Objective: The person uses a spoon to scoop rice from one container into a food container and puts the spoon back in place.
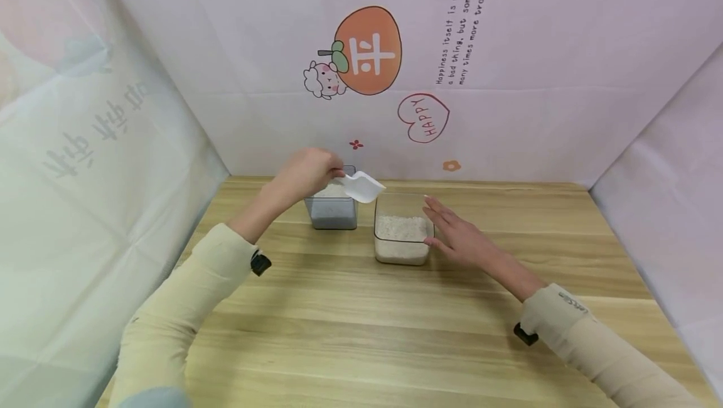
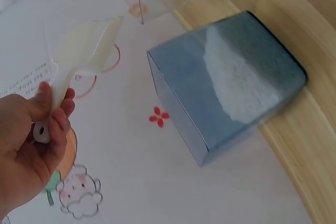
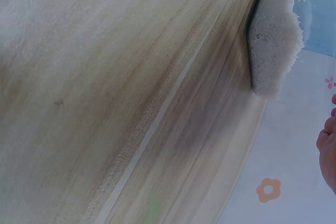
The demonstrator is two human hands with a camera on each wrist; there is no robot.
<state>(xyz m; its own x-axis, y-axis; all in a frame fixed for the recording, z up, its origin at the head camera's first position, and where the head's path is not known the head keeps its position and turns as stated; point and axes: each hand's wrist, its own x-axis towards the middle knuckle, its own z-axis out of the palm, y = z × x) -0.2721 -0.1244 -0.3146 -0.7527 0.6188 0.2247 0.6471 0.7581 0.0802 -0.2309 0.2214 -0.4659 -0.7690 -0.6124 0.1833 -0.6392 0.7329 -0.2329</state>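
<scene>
In the head view my left hand (image 1: 307, 172) is raised over the left container, gripping a white scoop (image 1: 363, 187) by its handle. The left wrist view shows the thumb and curled fingers around that handle, the scoop's blade (image 2: 84, 43) pointing away. Below is a bluish see-through container (image 1: 333, 214) with white grains inside. To its right stands a clear square container (image 1: 402, 253), partly filled with off-white grains (image 1: 401, 228) that look like rice. My right hand (image 1: 460, 238) rests its extended fingers against that container's right side, thumb near the front rim.
Both containers stand towards the back of a wooden table (image 1: 361, 332). Behind it hangs a white printed cloth (image 1: 508, 132), with more pale cloth (image 1: 113, 194) along the left and right sides. A dark wrist device (image 1: 260, 263) sits at the left cuff.
</scene>
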